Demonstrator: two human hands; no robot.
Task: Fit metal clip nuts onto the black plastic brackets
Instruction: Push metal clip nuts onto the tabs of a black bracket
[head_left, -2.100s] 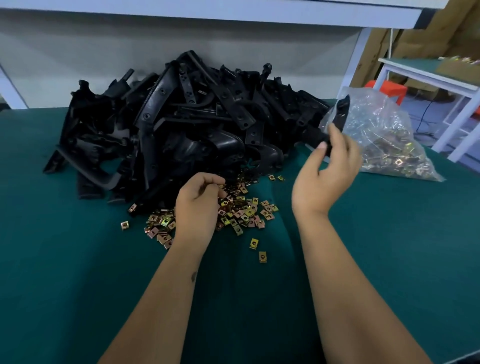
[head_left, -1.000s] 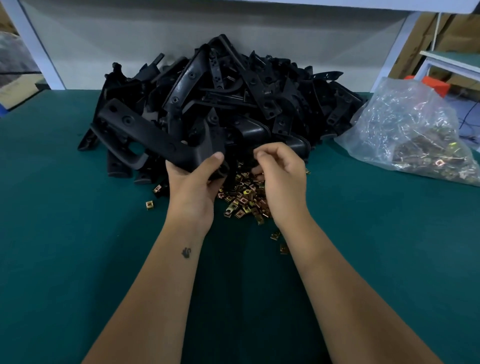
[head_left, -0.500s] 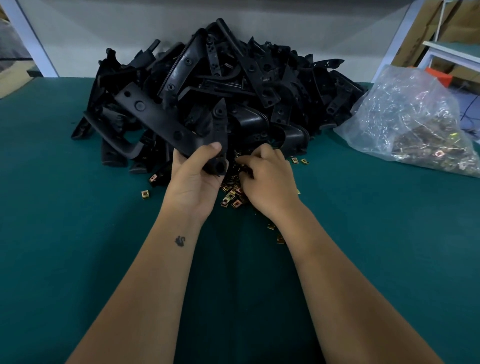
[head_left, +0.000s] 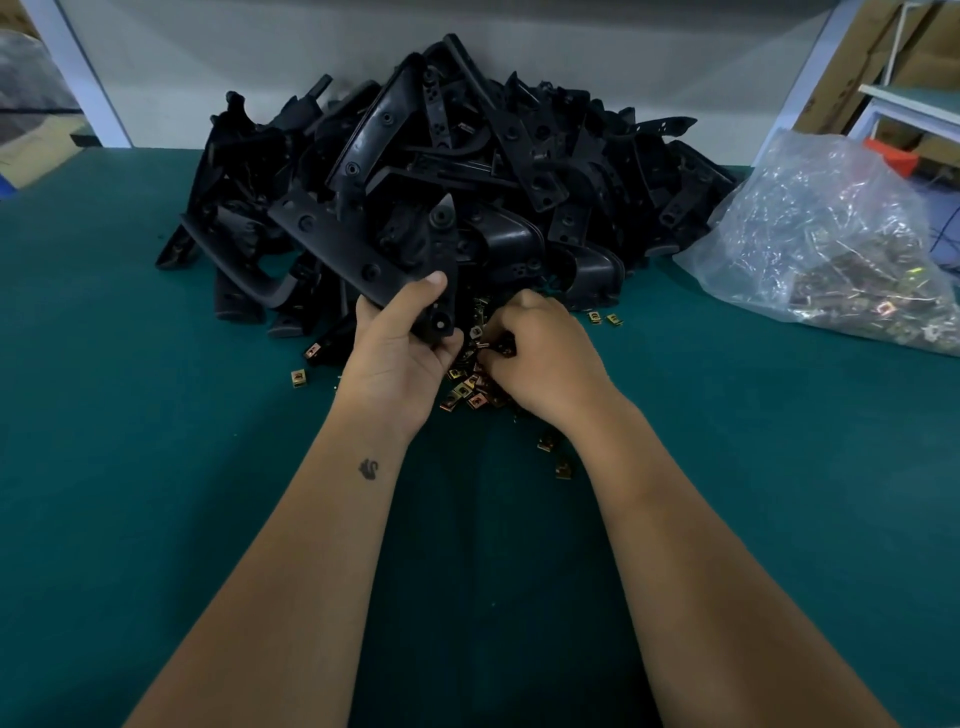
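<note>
A green surface (head_left: 156, 467) is covered at the back by heaped black brackets (head_left: 519, 156). One bracket (head_left: 358, 254) is held in the left hand's (head_left: 400, 353) grip. A clip nut (head_left: 480, 344) is pinched by the right hand (head_left: 545, 358) beside it, over loose nuts (head_left: 467, 392).

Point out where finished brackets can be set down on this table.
Bare green mat lies left of the left hand, in front of the black plastic bracket pile. More lies right of the right hand, below the clear plastic bag. Between the hands, loose metal clip nuts crowd it.
</note>
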